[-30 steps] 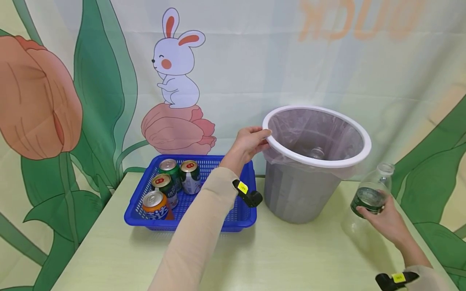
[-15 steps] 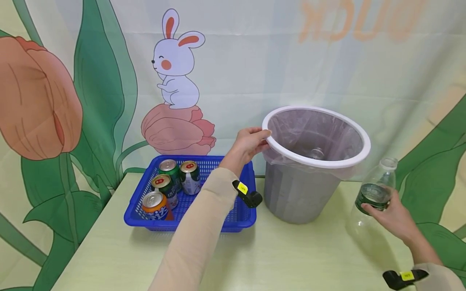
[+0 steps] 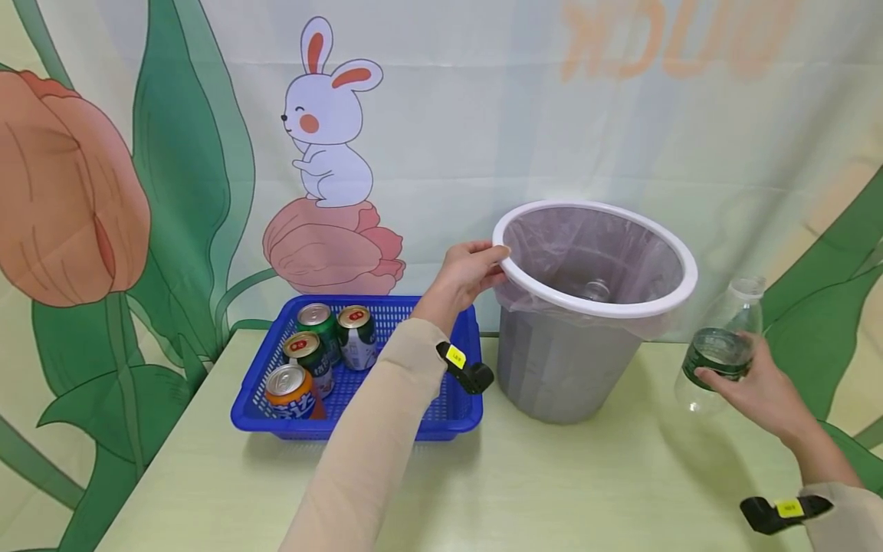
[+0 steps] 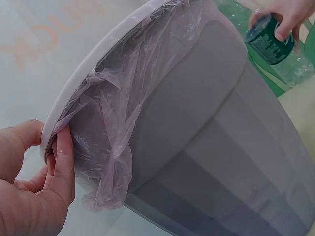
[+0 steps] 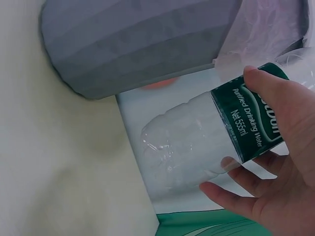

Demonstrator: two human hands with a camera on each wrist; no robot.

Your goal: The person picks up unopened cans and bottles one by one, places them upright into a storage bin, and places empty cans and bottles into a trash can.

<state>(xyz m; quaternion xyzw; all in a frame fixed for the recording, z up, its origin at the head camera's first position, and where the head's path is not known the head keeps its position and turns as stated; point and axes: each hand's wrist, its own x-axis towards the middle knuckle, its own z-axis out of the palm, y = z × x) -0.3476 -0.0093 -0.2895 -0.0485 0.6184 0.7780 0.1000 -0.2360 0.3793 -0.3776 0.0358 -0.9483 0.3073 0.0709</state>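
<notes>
My left hand (image 3: 469, 270) pinches the white rim (image 3: 593, 308) of a grey trash bin (image 3: 566, 368), thumb on top and fingers beneath. A thin pinkish bag (image 4: 115, 123) lines the bin and bunches below the rim in the left wrist view. To the right of the bin, my right hand (image 3: 755, 387) grips a clear plastic water bottle (image 3: 720, 356) around its green label (image 5: 248, 115). The bottle is held above the table, its uncapped neck up and leaning slightly right. Inside the bin lies another clear bottle (image 3: 595, 290), only partly visible.
Left of the bin stands a blue plastic basket (image 3: 251, 418) with several drink cans at its left side, among them an orange can (image 3: 290, 392). My left forearm (image 3: 375, 429) crosses over the basket's right part. A printed curtain (image 3: 441, 138) hangs behind the table (image 3: 552, 491).
My right hand has lifted the bottle upward and to the right, away from the bin. My left hand keeps its hold on the rim; the view has shifted slightly.
</notes>
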